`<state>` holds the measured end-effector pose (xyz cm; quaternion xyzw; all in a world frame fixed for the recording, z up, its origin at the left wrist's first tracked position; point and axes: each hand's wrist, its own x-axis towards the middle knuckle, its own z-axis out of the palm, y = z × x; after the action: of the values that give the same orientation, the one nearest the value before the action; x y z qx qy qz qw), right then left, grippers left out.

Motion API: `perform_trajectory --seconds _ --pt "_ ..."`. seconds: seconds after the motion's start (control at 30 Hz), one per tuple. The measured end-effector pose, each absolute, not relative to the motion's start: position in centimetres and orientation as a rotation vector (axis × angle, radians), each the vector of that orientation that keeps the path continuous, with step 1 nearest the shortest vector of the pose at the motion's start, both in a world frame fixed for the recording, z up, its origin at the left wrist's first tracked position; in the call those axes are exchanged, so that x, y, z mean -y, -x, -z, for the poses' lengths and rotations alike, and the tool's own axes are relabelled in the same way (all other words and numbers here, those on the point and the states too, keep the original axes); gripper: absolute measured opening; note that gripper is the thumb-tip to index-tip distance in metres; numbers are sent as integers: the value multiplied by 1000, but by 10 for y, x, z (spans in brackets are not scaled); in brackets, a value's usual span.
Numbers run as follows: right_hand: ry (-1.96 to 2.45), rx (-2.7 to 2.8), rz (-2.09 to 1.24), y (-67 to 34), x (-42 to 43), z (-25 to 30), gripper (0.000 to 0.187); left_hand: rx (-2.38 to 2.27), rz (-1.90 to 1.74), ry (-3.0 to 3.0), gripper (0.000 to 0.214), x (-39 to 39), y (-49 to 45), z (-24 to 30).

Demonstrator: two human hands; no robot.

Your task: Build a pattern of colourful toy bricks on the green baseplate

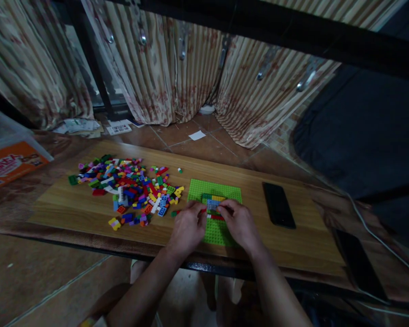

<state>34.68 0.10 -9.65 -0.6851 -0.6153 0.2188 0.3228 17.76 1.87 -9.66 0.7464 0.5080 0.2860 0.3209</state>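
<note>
A bright green studded baseplate (221, 237) lies on the wooden board, with toy bricks in green, yellow, light blue and red built up near its middle. The light blue brick (211, 205) sits between my two hands. On the left side of this build, my left hand (188, 225) is closed in a pinch, with a bit of a red brick (203, 210) showing at its fingertips. From the right, my right hand (241, 223) pinches at the build's edge; its fingers cover whatever is between them. A red and white row (216, 217) shows just below the fingertips.
A large spread of loose, mixed-colour bricks (132, 186) covers the board's left part. Right of the baseplate lies a black phone (278, 204), and another dark flat device (359, 263) is near the right edge. An orange-labelled plastic box (13, 165) stands far left.
</note>
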Motion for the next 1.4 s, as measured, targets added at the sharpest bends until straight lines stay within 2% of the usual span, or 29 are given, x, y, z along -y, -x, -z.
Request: perform_trajectory --seconds 0.43,0.77,0.97,1.17,1.4 --pt "1702 1650 -437 -354 -7 104 23 -1331 -739 -2013 19 -19 -179 97" --pt "1735 1727 -607 -359 4 98 19 -1335 -717 -2017 20 -19 -178 97" --pt "1694 1748 -536 -352 0 100 11 -1334 -688 -2077 20 -18 -178 100" --pt "1727 1639 -501 -353 2 92 14 -1324 -694 -2091 20 -17 -178 101" --pt "1601 1883 -392 -352 -1 101 17 -1318 -685 -2092 21 -17 -177 100"
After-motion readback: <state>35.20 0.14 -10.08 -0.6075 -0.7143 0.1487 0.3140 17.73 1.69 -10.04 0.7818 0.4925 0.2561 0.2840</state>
